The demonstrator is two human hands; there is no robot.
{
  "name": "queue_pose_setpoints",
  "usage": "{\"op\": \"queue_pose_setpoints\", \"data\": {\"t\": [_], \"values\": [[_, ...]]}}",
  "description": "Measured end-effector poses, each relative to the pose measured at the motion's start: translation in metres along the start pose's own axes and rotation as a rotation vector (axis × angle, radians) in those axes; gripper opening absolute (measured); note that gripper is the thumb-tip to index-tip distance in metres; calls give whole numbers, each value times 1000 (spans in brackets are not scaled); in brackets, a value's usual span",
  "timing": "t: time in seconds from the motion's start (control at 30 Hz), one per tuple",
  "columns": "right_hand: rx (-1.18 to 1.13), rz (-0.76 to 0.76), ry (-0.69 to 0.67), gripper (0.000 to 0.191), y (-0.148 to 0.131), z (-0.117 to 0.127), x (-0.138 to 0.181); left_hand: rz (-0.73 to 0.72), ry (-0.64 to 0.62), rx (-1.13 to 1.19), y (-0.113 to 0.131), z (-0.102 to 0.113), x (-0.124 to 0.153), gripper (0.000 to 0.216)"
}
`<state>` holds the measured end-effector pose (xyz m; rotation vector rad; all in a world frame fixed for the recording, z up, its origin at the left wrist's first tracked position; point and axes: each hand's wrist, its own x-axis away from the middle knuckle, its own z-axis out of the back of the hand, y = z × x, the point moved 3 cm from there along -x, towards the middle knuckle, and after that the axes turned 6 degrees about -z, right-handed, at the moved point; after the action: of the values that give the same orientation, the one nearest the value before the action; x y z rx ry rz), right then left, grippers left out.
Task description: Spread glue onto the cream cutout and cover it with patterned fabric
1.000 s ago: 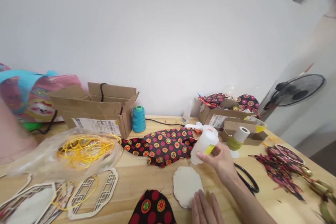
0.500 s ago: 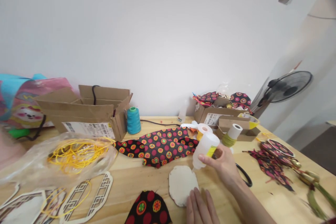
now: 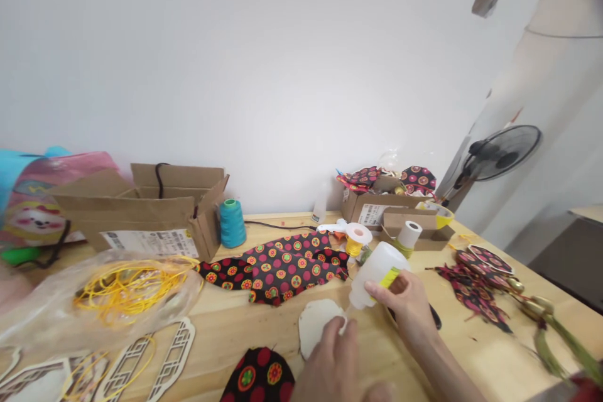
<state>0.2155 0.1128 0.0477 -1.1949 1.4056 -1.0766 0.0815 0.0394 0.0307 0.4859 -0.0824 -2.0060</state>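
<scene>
My right hand (image 3: pixel 409 303) grips a translucent white squeeze bottle (image 3: pixel 379 273) with a yellow label. The bottle is tilted, its nozzle pointing down and left. Under the nozzle is the right edge of a cream-white, rounded flat piece (image 3: pixel 315 325) on the table. My left hand (image 3: pixel 332 358) reaches over this piece, fingers bent and fingertips at its right side, close to the nozzle; the thumb is apart from them. Whether these fingertips touch the nozzle I cannot tell. Left of this hand is a black patterned cloth piece (image 3: pixel 259 377).
Patterned fabric (image 3: pixel 292 267) lies behind the white piece. A teal thread cone (image 3: pixel 232 224), an open cardboard box (image 3: pixel 146 217) and yellow cord (image 3: pixel 127 289) in plastic are left. Spools (image 3: pixel 359 233), a filled box (image 3: pixel 358 207), tasselled ornaments (image 3: pixel 475 289) and a fan (image 3: pixel 506 154) stand right.
My left hand has moved from lying flat at the white piece's lower edge up over it, fingers now bent. The bottle stays in my right hand, tilted further. The view has shifted slightly.
</scene>
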Motion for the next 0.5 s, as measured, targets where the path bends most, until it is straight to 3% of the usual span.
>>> {"op": "queue_pose_setpoints", "data": {"t": [0.1,0.23,0.37,0.5], "values": [[76,31,-25,25,2,0,-3,-77,-117,9,-26,11,1,41],[179,62,-52,24,4,1,-2,-177,-137,11,-49,-6,9,37],[240,53,-100,23,2,-1,2,-236,-111,-42,-51,-20,12,40],[225,79,-61,23,0,-2,2,-227,-170,-59,-48,-18,10,43]]}}
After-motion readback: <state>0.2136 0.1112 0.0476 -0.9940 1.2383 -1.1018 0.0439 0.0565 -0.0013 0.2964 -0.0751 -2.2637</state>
